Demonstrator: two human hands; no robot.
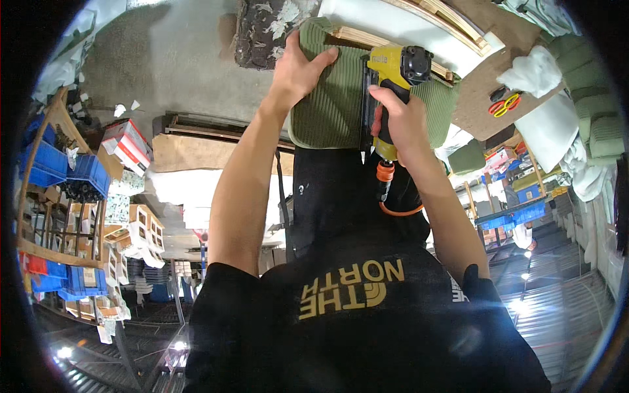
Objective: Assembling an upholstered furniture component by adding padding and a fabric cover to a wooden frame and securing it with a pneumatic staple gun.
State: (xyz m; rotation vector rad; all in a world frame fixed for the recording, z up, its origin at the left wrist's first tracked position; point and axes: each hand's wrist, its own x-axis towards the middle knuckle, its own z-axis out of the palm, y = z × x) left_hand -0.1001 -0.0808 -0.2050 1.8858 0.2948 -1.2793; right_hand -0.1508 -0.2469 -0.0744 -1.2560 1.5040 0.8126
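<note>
A green corduroy-covered padded piece [321,108] with a wooden frame along its far edge lies in front of my body. My left hand [298,73] grips its far left part, the thumb spread over the ribbed fabric and the other fingers partly hidden at the edge. In my right hand [403,124] is a yellow and black pneumatic staple gun [390,69], its handle wrapped by my fingers. The gun's long black magazine rests over or just above the fabric. An orange air hose [400,211] joins a coupling at the handle's near end.
Yellow-handled scissors [503,105] and white stuffing [532,72] lie on the brown surface to the right. Wooden strips [452,23] sit on a white sheet at the far side. Blue bins [88,173] and a red-white box [129,145] stand at left. Green cushions [606,134] are piled at far right.
</note>
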